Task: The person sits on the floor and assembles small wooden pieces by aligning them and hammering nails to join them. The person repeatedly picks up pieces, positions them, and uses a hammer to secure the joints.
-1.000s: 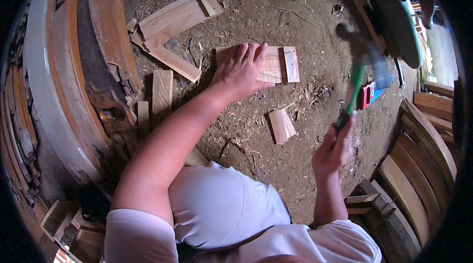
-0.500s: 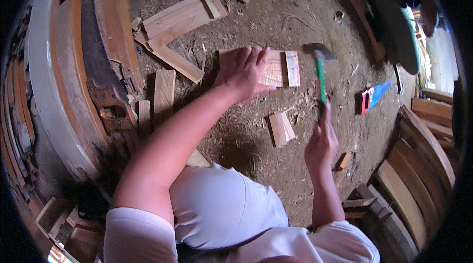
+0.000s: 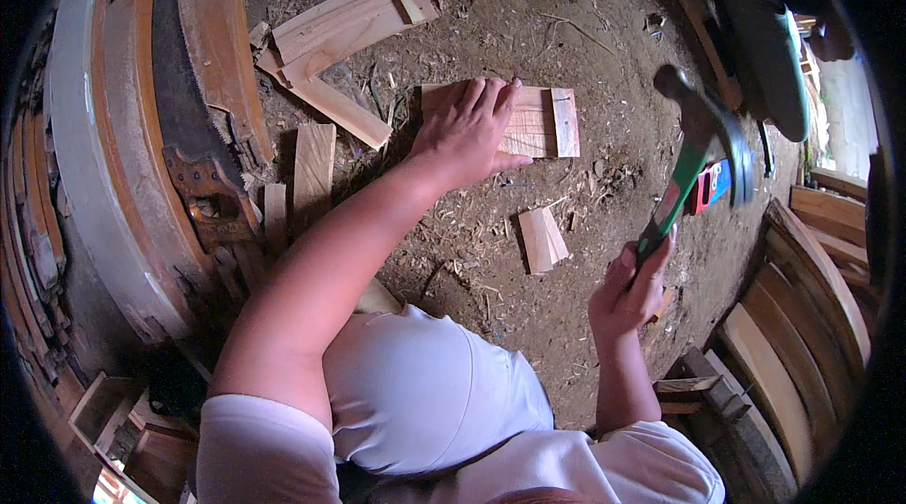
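Note:
My left hand point(image 3: 464, 134) grips a short wooden board point(image 3: 530, 134) lying on the dirt ground, fingers over its far edge and thumb along its near edge. Across the board's right end lies a narrow wood strip point(image 3: 564, 123), with what looks like a nail near its top. My right hand point(image 3: 630, 289) is closed round the dark grip of a claw hammer point(image 3: 681, 185) with a green handle. The hammer is raised to the right of the board, its head up and apart from the wood. Two small wood offcuts point(image 3: 543, 240) lie between my hands.
A blue saw with a red handle point(image 3: 701, 191) lies behind the hammer, partly hidden. At left are a wooden-handled handsaw point(image 3: 212, 202) and long planks point(image 3: 94, 155). Joined boards point(image 3: 344, 23) lie beyond my left hand. Curved timbers point(image 3: 769, 362) stand at the right.
The hammer has swung up and to the right, away from the strip, and looks larger. My left hand stays on the board.

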`<state>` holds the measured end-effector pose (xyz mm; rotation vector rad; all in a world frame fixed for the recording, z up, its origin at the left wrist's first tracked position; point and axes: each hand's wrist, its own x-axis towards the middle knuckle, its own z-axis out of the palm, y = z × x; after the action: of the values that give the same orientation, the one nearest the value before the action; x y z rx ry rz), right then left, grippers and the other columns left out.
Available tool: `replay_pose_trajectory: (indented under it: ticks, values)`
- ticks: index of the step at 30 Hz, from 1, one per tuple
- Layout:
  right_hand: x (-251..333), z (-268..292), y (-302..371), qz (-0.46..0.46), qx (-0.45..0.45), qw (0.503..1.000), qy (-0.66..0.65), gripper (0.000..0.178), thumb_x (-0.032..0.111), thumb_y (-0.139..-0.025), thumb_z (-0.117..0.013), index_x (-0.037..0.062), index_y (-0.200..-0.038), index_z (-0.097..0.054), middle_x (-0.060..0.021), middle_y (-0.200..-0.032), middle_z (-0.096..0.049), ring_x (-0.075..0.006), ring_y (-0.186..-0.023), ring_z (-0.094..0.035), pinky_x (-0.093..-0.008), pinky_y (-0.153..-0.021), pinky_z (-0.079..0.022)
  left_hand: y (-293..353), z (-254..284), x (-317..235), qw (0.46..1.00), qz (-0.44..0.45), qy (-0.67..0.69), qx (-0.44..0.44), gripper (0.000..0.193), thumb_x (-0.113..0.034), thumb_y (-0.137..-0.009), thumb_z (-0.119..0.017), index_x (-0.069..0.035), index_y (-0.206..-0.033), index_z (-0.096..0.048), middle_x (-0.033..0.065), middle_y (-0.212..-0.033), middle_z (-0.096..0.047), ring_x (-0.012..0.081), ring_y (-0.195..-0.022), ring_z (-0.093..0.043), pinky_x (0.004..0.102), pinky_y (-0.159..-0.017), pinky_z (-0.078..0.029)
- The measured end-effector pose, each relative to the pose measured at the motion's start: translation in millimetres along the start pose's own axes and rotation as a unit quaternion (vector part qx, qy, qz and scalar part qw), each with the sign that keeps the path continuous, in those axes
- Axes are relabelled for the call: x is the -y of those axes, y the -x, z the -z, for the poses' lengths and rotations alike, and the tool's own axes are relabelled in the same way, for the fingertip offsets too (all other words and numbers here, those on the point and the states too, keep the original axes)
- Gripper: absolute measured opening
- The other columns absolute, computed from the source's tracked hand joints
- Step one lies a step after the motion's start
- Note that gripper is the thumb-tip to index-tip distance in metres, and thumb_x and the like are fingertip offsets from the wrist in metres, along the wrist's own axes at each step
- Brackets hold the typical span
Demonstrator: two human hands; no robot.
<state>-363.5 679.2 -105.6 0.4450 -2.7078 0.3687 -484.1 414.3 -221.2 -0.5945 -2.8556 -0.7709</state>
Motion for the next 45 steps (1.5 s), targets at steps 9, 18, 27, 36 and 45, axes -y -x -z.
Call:
replay_pose_trajectory:
  ticks: [9, 18, 27, 36, 45]
  values:
    - [-7, -5, 12, -0.084, -0.018, 0.99, -0.113, 0.068, -0.003, -0.102, -0.054, 0.0077, -0.167, -0.035, -0.0273, -0.136, -0.067, -0.0352, -0.09, -0.076, -0.0406, -0.071, -0.064, -4, -1, -1, 0.999, 0.009, 0.012, 0.029, 0.106, -0.063, -0.088, -0.076, 0.0, -0.162, -0.035, 0.0186, -0.145, -0.046, 0.0366, -0.135, -0.045, 0.0494, -0.115, -0.041]
    - [0, 4, -13, -0.038, 0.016, 0.999, 0.002, 0.061, -0.002, -0.104, -0.053, 0.0007, -0.163, -0.04, -0.0224, -0.111, -0.074, -0.0364, -0.079, -0.072, -0.0417, -0.068, -0.06, -2, -4, 2, 0.999, 0.03, 0.025, 0.03, 0.106, -0.061, -0.088, -0.077, -0.002, -0.164, -0.033, 0.0181, -0.146, -0.045, 0.0374, -0.135, -0.044, 0.0511, -0.116, -0.04]
    - [-2, 10, -22, 0.015, 0.078, 0.997, 0.017, 0.062, -0.001, -0.103, -0.056, 0.0012, -0.163, -0.039, -0.0294, -0.125, -0.069, -0.0432, -0.089, -0.073, -0.0469, -0.07, -0.061, -5, -4, 5, 0.998, 0.022, 0.044, 0.038, 0.109, -0.063, -0.089, -0.075, 0.002, -0.164, -0.031, 0.0229, -0.153, -0.041, 0.0402, -0.144, -0.039, 0.0532, -0.12, -0.038]
    - [3, 3, -15, -0.041, 0.187, 0.982, 0.011, 0.067, 0.0, -0.103, -0.056, 0.0063, -0.166, -0.035, -0.0286, -0.144, -0.063, -0.0416, -0.107, -0.075, -0.0485, -0.079, -0.064, 1, -9, 0, 0.998, 0.031, 0.04, 0.045, 0.108, -0.066, -0.09, -0.073, -0.001, -0.165, -0.031, 0.023, -0.158, -0.036, 0.0416, -0.15, -0.036, 0.056, -0.119, -0.042]
    - [8, 3, -27, -0.16, 0.236, 0.958, 0.021, 0.064, 0.0, -0.105, -0.055, 0.0055, -0.166, -0.037, -0.0303, -0.14, -0.065, -0.0463, -0.111, -0.073, -0.049, -0.082, -0.062, 2, -2, 0, 0.999, 0.01, 0.022, 0.028, 0.106, -0.062, -0.089, -0.076, 0.0, -0.164, -0.032, 0.0206, -0.153, -0.04, 0.0399, -0.144, -0.039, 0.0537, -0.115, -0.046]
